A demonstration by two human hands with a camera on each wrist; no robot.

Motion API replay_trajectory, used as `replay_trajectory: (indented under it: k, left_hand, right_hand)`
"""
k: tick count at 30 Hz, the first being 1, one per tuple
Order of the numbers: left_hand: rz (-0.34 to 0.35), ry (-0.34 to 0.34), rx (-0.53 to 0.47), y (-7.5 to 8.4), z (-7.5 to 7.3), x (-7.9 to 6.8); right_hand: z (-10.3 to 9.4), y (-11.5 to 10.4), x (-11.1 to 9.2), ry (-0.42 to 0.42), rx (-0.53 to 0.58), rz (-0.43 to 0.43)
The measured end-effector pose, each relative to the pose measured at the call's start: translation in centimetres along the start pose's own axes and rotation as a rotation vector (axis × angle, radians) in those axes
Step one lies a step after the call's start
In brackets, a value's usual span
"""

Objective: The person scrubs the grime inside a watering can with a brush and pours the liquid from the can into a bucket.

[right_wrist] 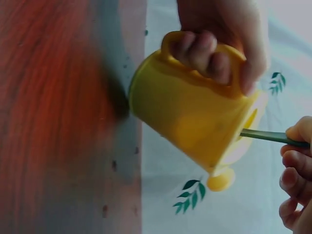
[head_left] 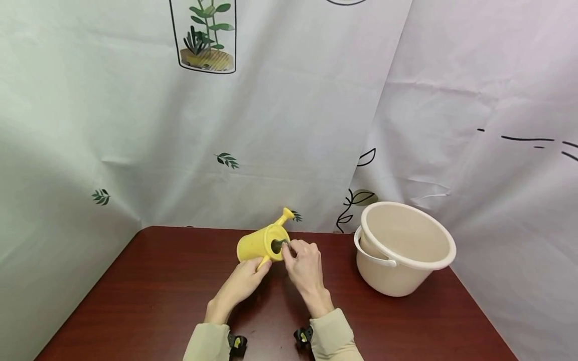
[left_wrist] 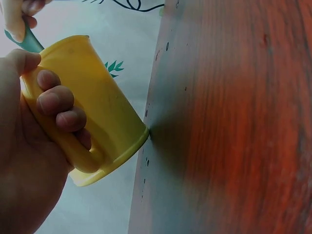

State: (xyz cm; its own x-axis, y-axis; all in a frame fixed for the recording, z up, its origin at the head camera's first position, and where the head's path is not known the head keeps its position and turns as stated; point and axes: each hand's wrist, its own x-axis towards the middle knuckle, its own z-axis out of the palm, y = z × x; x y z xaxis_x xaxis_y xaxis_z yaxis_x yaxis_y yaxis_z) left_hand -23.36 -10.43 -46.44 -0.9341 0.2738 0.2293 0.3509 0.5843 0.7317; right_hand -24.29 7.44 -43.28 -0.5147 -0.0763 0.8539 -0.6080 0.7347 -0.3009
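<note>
A yellow toy watering can (head_left: 253, 245) is held tilted above the dark red table, its opening turned toward the right hand and its spout pointing up and away. My left hand (head_left: 241, 283) grips the can's handle; in the left wrist view the fingers (left_wrist: 56, 100) curl through the handle loop. With thumb and fingertips, my right hand (head_left: 306, 265) pinches a slim dark green handle (right_wrist: 265, 136). This handle runs into the can's mouth, and its far end is hidden inside the can.
To the right on the wooden table (head_left: 149, 301) stands a cream bucket (head_left: 388, 281) with a white carrying handle, and a second cream container (head_left: 408, 228) sits tilted inside it. Behind the table hangs a white cloth (head_left: 289, 125) printed with leaves.
</note>
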Motion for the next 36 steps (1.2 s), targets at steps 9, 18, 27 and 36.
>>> replay_trajectory:
  k: [9,18,27,36]
  left_hand:
    - [0.0,-0.009,-0.001,0.0,0.0,0.1]
    - [0.013,-0.007,-0.011,0.0,0.0,0.2]
    - [0.024,0.016,-0.007,0.1,0.1,0.2]
    - [0.001,0.008,-0.025,0.1,0.0,0.0]
  right_hand:
    - [-1.0,-0.8,0.8,-0.008,0.025,-0.022]
    - [-0.8,-0.7,0.7,0.002,0.058,-0.006]
    - [0.4,-0.1,0.0,0.007,0.084,-0.001]
    - [1.9,0.6,-1.2,-0.021,0.124,0.042]
